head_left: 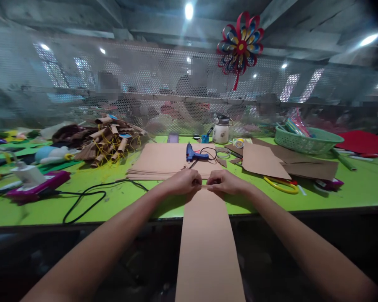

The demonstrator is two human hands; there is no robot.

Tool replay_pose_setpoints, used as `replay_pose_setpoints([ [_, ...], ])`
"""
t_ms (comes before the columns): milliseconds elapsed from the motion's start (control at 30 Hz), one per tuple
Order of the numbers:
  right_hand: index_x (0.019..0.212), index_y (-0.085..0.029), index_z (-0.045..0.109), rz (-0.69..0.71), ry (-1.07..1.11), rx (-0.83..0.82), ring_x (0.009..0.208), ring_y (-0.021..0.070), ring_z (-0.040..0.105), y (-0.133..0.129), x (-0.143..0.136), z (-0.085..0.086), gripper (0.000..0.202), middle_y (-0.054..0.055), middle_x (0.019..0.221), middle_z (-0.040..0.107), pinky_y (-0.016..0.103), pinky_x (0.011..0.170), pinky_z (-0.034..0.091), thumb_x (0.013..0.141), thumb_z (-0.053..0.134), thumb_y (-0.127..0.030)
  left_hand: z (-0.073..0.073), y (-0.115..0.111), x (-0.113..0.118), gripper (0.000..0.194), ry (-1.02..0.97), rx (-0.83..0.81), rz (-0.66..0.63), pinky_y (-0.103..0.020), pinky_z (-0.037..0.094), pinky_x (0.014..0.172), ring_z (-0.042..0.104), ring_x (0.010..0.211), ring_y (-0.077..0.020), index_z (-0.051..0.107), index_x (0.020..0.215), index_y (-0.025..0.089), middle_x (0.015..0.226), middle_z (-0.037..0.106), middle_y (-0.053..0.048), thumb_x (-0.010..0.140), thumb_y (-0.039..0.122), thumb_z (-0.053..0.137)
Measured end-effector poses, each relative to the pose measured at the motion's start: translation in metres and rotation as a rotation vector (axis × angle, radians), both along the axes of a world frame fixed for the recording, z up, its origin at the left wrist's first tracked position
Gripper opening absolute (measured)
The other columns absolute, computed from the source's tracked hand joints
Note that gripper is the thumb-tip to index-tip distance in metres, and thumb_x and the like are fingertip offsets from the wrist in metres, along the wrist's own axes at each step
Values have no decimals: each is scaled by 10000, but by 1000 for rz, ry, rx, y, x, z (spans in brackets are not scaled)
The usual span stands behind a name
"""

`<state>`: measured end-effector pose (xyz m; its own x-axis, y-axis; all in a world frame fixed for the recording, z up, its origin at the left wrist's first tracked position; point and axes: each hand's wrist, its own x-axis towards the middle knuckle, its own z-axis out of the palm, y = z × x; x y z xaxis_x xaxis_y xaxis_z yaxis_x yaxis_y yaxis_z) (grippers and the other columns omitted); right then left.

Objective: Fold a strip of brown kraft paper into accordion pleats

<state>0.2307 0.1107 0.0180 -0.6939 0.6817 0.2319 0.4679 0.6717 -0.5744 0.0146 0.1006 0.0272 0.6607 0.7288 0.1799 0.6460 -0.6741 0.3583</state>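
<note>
A long strip of brown card (209, 247) runs from the green table's front edge down toward me. Its far end is pinched at the left corner by my left hand (187, 182) and at the right corner by my right hand (225, 182). Both hands have curled fingers and sit a short gap apart. Just beyond them lies a stack of brown card sheets (157, 157), with a blue glue gun (195, 154) resting on top.
Left on the green table (113, 205) are a purple power strip (39, 186), a black cable and a pile of rolled brown paper (110, 144). At right are loose card (263, 161), yellow-handled scissors (280, 186) and a green basket (307, 140). A jar (221, 131) stands behind.
</note>
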Motion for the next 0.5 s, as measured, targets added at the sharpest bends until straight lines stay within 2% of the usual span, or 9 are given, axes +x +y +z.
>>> replay_pose_setpoints([
  [233, 806, -122, 682, -11, 5, -72, 689, 151, 545, -4, 2, 2, 146, 44, 750, 628, 265, 634, 425, 785, 627, -256, 3, 0, 1, 184, 25, -30, -43, -247, 377, 615, 539, 679, -155, 695, 865, 136, 793, 639, -62, 791, 191, 535],
  [367, 797, -123, 666, 21, 15, -70, 704, 145, 547, -3, 0, 0, 134, 36, 757, 630, 256, 648, 422, 804, 606, -243, 1, -2, 4, 192, 16, 23, -90, -247, 389, 659, 545, 746, -163, 685, 920, 135, 843, 619, -62, 822, 232, 552],
  [500, 823, -132, 657, 56, 9, -10, 722, 140, 548, -2, -2, -2, 84, 35, 799, 644, 249, 658, 415, 805, 606, -195, -2, -3, 9, 163, 7, 47, -91, -242, 394, 667, 542, 753, -157, 678, 886, 126, 826, 599, -56, 830, 190, 539],
])
